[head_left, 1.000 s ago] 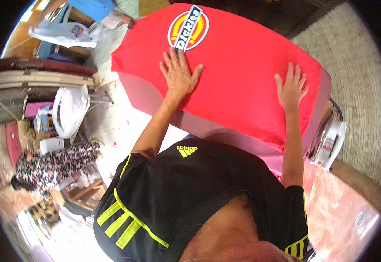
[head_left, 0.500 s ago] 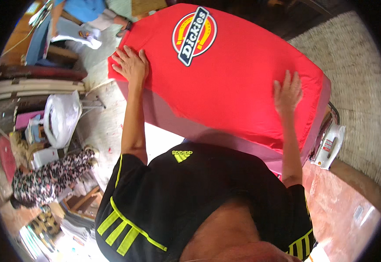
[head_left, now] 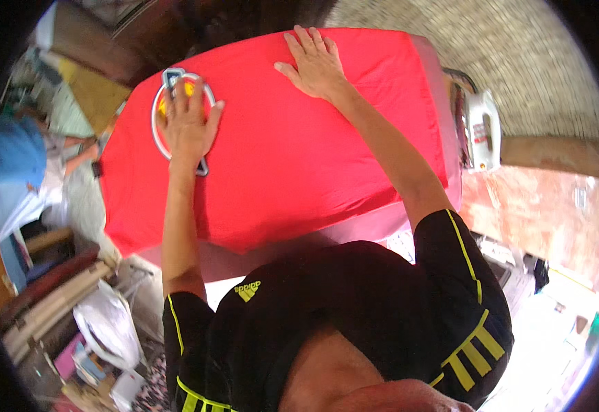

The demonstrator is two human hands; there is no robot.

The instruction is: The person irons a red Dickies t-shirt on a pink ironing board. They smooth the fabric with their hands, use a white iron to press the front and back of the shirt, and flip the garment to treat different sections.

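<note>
So the left hand point(head_left: 187, 130) has just come off the cloth's left corner onto the round, white-rimmed badge point(head_left: 202, 167), upper left of the frame, and the right hand point(head_left: 315, 66) has slid to the far edge, top centre. Fingers on both are open and flat, gripping nothing. The bright red cloth point(head_left: 279, 158) lies across the mauve-covered bench point(head_left: 431, 75), mid-frame. Imo that means the middle's pretty much smooth, near edge's a bit rippled. White plastic-bodied iron point(head_left: 481, 130) sits upper right.
</note>
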